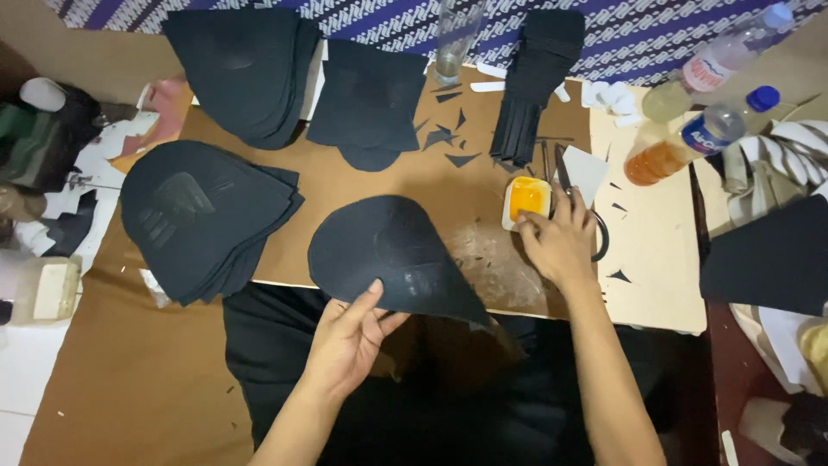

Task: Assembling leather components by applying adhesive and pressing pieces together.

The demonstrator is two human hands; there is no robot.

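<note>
- Brown work board across the centre of the frame, glue-smeared patch at its lower middle.
- Patterned purple-and-white cloth along the top edge.
- Stack of black teardrop-shaped pieces at left centre, fanned out, overhanging the board's left edge.
- Second black stack at upper left; third, squarer pile just right of it.
- Single black teardrop piece at lower centre, lying flat on the board, pointed tip toward lower right past the board's near edge.
- Bundle of black strips at upper centre-right, hanging down toward the board.
- Left hand at lower centre, pinching the near edge of the single black teardrop piece, thumb on top, fingers beneath.
- Right hand at centre-right, fingers loosely curled, fingertips touching the small white tub of orange glue; whether anything sits in its grasp cannot be told.
- Scissors partly hidden under the right hand, dark handle loop showing at its right.
- Two plastic bottles at upper right, lying tilted, the lower one holding orange liquid.
- Clear tumbler at top centre.
- Small black offcuts scattered between the squarer pile and the strips.
</note>
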